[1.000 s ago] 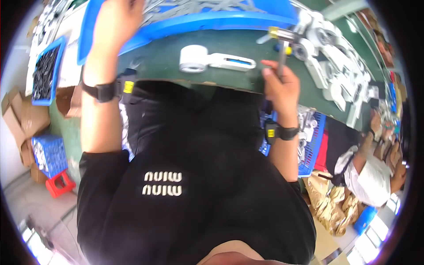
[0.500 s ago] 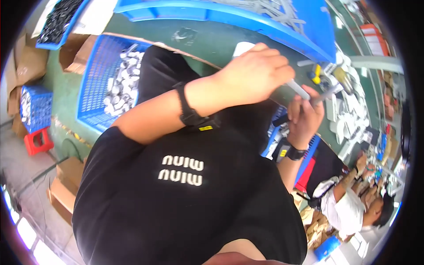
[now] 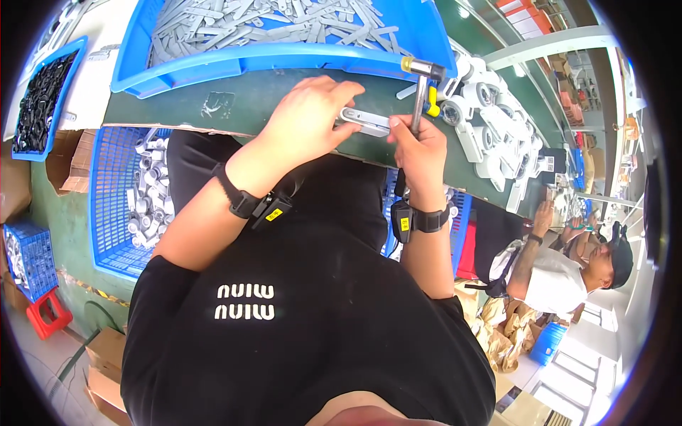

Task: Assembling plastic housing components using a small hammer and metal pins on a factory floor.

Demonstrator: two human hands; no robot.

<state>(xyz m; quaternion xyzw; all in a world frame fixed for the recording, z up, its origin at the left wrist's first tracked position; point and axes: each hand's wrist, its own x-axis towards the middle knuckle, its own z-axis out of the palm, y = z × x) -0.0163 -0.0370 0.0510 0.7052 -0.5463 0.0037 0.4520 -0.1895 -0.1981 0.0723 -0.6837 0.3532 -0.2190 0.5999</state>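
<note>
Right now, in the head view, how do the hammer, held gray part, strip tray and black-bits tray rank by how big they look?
1. Strip tray, even cut off by the picture's top
2. Black-bits tray
3. Hammer, long but thin, partly hidden by the right hand
4. Held gray part

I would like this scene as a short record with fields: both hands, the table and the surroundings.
Left hand: grips one end of a light grey part
Right hand: holds a hammer, its thumb at the part's other end
Table: green; blue tray with grey strips in front, white parts piled at right
Left side: blue basket of pale pieces
Right side: co-worker, white shirt, dark cap
</note>
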